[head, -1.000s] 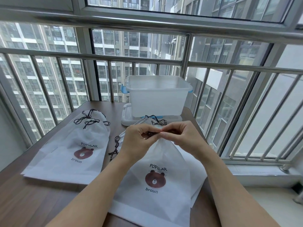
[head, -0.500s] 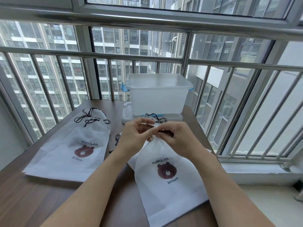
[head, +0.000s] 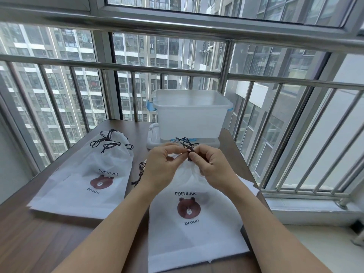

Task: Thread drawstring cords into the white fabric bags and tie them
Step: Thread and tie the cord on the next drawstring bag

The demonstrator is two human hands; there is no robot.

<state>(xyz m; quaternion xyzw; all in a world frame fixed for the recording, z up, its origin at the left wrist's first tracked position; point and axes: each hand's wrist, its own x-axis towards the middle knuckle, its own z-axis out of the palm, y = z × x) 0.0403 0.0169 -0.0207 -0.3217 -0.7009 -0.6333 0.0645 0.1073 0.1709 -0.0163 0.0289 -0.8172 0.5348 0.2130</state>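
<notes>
A white fabric bag (head: 193,229) with a brown bear print lies in front of me, its top gathered. My left hand (head: 159,168) and my right hand (head: 210,168) meet above the gathered top, each pinching the dark drawstring cord (head: 189,152) between thumb and fingers. Cord loops stick up behind my fingers. More white bags lie under this one, with loose cord (head: 140,173) showing at their left edge. A stack of tied bags (head: 82,186) lies on the left, dark cord bows (head: 110,142) at its top.
A translucent plastic bin (head: 191,115) stands on its white lid (head: 152,138) at the back of the brown wooden table (head: 39,243). Metal railing bars (head: 275,134) and windows close in the far and right sides.
The bag has swung back to lie straight in front of me. Both hands have risen slightly and now pinch the cord closer together at the gathered top.
</notes>
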